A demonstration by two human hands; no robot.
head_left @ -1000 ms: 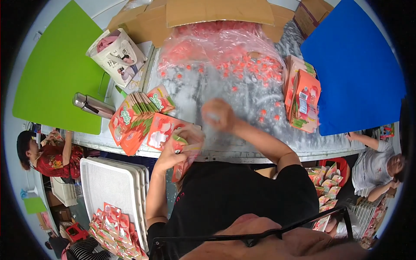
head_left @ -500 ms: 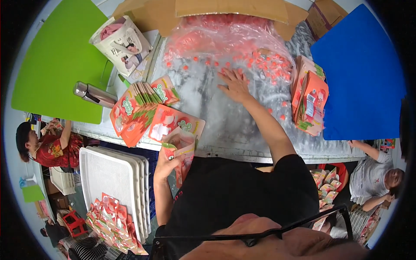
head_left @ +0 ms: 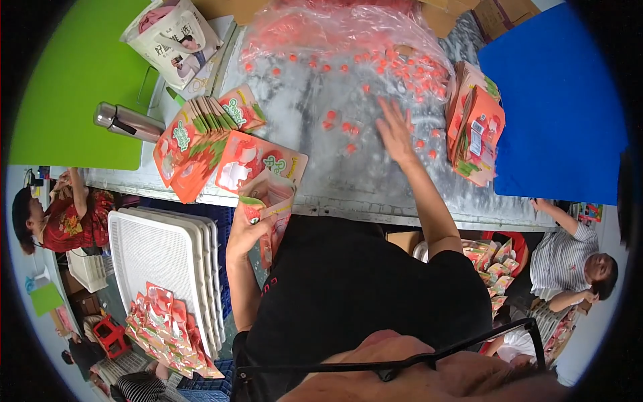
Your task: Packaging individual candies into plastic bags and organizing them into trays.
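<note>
Left hand [head_left: 244, 233], left of centre: closed around open-topped pouch [head_left: 280, 201], same spot. Right hand [head_left: 396, 137], right of centre: fingers spread, near loose red pieces [head_left: 346, 126], upper centre. Pouch pile [head_left: 194, 151], centre left. Clear plastic bag [head_left: 335, 30], top centre.

Place: packing workshop
Surface [head_left: 335, 184]: loose red pieces [head_left: 346, 126], clear plastic bag [head_left: 335, 33] at 12 o'clock
Pouches [head_left: 477, 137]: printed stacks at 10 and 2 o'clock
Trays [head_left: 154, 248]: white, stacked at 8 o'clock
Co-workers [head_left: 561, 261]: at 9 and 3 o'clock
</note>
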